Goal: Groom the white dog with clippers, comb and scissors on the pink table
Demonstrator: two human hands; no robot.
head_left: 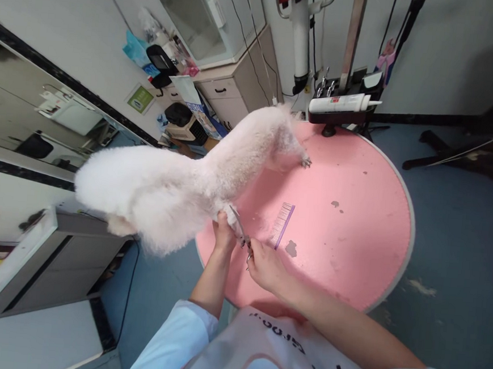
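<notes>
A fluffy white dog [236, 144] stands on a round pink table [353, 233], its head toward the left and past the table's edge. My left hand [224, 232] is closed around one of its front legs near the paw, thumb on top. In my right hand [264, 264] is a pair of scissors [238, 225], fingers in the handle rings and the blades lying along the fur of that leg. Whether the blades are apart is too small to tell. Beside my right hand a purple comb [283, 226] lies flat on the table.
A white bottle [338, 103] with a nozzle lies on a black tool holder [341, 117] at the table's far edge. Behind the dog are a cabinet [238, 76] and a pet carrier [186, 128]. A grey cabinet [64, 267] stands at left.
</notes>
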